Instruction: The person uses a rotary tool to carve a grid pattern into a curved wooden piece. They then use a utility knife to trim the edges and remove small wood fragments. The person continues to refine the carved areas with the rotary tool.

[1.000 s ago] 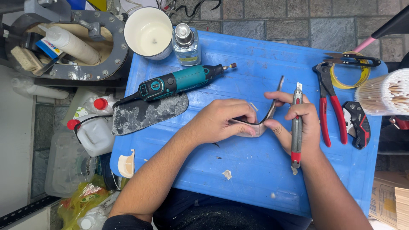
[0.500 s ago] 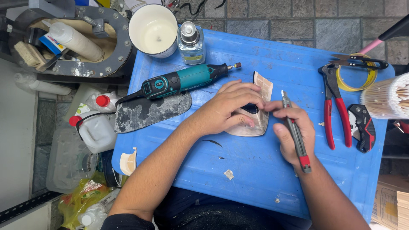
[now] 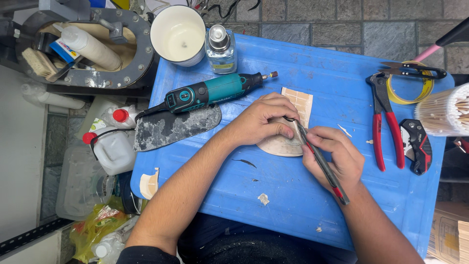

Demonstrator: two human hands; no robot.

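Observation:
My left hand presses down on a pale, flat wooden piece with a rounded lower edge and a gridded top, lying on the blue work surface. My right hand holds a slim utility knife with red accents like a pen. Its blade tip meets the piece just beside my left fingertips.
A teal rotary tool and a grey trowel blade lie to the left. Red pliers, a folding knife, scissors over a yellow tape ring and a bundle of sticks sit to the right. A white cup and glass bottle stand behind.
The wooden piece was on edge between both hands; it now lies flat under my left hand. My right hand turned the knife so its tip rests on the piece.

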